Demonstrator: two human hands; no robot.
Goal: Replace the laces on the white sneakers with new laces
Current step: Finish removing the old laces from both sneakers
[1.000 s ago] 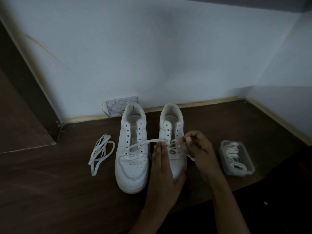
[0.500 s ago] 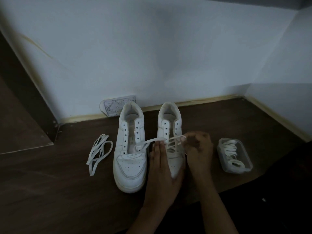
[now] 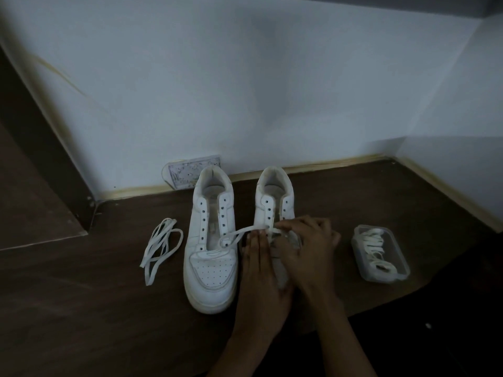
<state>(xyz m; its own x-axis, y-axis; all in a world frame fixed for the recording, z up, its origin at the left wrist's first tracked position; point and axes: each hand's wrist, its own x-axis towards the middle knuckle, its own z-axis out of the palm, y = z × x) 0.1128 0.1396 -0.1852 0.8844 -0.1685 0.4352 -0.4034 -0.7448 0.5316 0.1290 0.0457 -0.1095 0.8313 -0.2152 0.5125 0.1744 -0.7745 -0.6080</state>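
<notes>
Risk assessment, right sneaker (image 3: 275,202), partly unlaced; my left hand (image 3: 261,270) lies flat along its toe and inner side, fingers straight and together, pressing it to the wooden surface (image 3: 81,308); my right hand (image 3: 307,246) is curled over the lower eyelets, fingertips apparently pinching the lace (image 3: 245,230) near the tongue, though the exact grip is hidden by my own knuckles. One loose length of that lace runs leftward and droops onto the left sneaker (image 3: 211,240), which stands just beside, all its eyelets bare. A removed lace (image 3: 160,248) lies in a loose heap to the left of the pair; the new laces (image 3: 377,250) sit coiled in a clear plastic box (image 3: 400,270) to the right, well apart from my hands.

Hazards, as judged: a sharp pull could snag the lace tip in an eyelet, since the crossings under my hand cannot be inspected; if my flat hand slips, the shoe may slide or tip toward its neighbour; the trailing length could catch on the left sneaker; poor light makes a missed eyelet likely; old and new laces look alike, so mixing them is possible if the heap drifts nearer the box.
</notes>
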